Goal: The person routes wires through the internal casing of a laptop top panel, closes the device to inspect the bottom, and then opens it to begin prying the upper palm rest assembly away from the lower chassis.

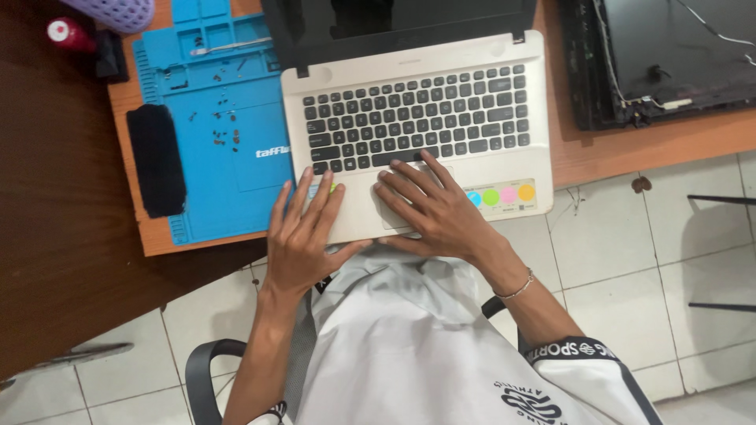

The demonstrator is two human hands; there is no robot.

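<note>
Open pale-gold laptop (417,118), black keys, coloured round stickers on palmrest, front edge seemingly overhanging the desk

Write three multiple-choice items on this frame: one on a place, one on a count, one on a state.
1. Where does the right hand rest?
A. on the laptop's touchpad
B. on the blue mat
C. on the floor tiles

2. How many round coloured stickers sit on the palm rest right of that hand?
A. two
B. four
C. six

3. How is the laptop?
A. lid shut
B. lid open, screen dark
C. upside down

Answers:
1 A, its fingers lie spread over the touchpad.
2 B, blue, green, pink and orange dots show in a row.
3 B, the keyboard is bare and the screen above it is black.
</note>
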